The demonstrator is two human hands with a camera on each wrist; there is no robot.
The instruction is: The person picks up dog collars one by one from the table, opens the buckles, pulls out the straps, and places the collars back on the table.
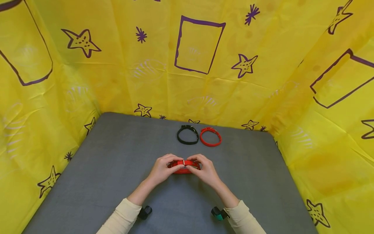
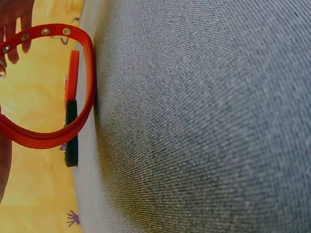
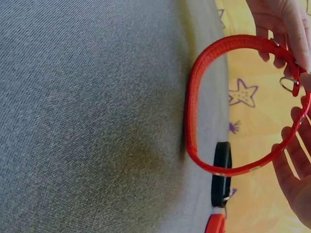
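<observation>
A red collar (image 1: 183, 171) forms a closed loop between my two hands, its lower edge right at the grey surface. My left hand (image 1: 161, 168) pinches the band on the left of the metal buckle (image 1: 183, 163). On the other side, my right hand (image 1: 206, 169) pinches the strap between thumb and fingers. Metal eyelets line one part of the collar (image 2: 57, 29) in the left wrist view. From the right wrist, a metal ring (image 3: 287, 84) hangs near the buckle end, partly covered by fingers.
Beyond the hands, a black collar (image 1: 187, 142) and a second red collar (image 1: 211, 145) lie side by side on the grey cloth-covered table (image 1: 125, 146). Yellow patterned fabric (image 1: 117, 81) encloses the back and sides. Each wrist carries a dark camera mount (image 1: 145, 213).
</observation>
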